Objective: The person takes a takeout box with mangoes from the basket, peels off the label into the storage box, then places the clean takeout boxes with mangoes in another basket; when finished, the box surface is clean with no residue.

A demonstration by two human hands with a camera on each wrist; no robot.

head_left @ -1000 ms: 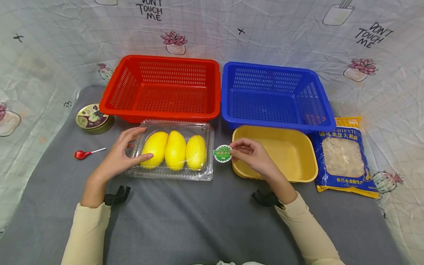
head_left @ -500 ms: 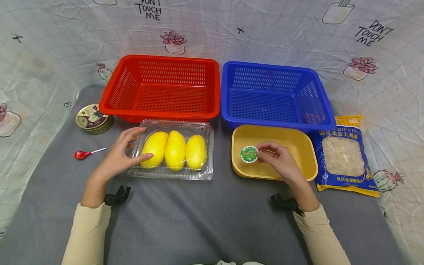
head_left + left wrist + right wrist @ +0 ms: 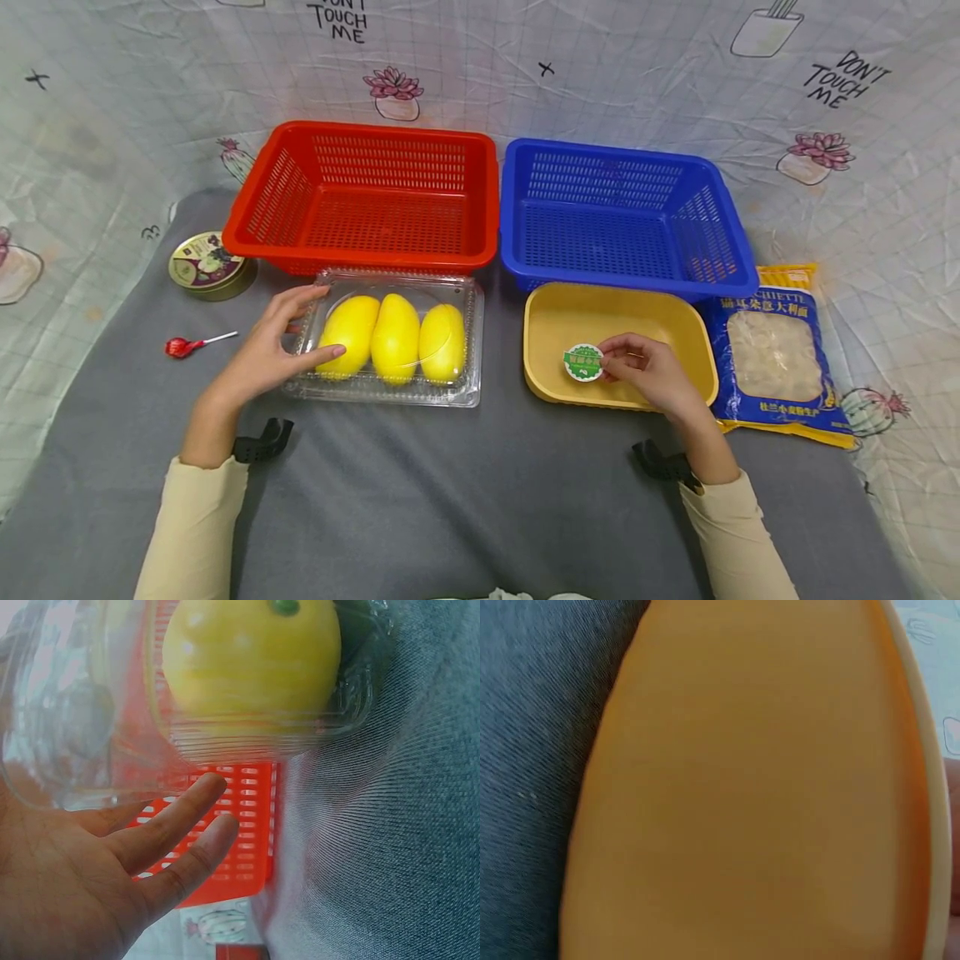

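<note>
My right hand (image 3: pixel 651 373) pinches a round green-and-white sticker (image 3: pixel 582 363) by its right edge, held over the yellow plastic basin (image 3: pixel 543 308). In the right wrist view the basin (image 3: pixel 742 780) fills most of the picture, with a sliver of the hand at the right edge. A clear plastic clamshell box (image 3: pixel 471 392) with three yellow mangoes (image 3: pixel 396 337) inside stands on the left. My left hand (image 3: pixel 264 342) rests at its left end, thumb over the lid and fingers along the far corner. Straight, spread fingers (image 3: pixel 184 870) show beside the box in the left wrist view.
A red basket (image 3: pixel 483 200) and a blue basket (image 3: pixel 517 275) stand side by side at the back. A round tin (image 3: pixel 213 267) and a red lollipop (image 3: pixel 183 347) lie on the left. At the right, a blue-and-yellow pasta bag (image 3: pixel 776 354) lies beside the basin.
My right hand has carried the sticker rightward from beside the clamshell box to over the yellow basin. The left hand stays in place at the box.
</note>
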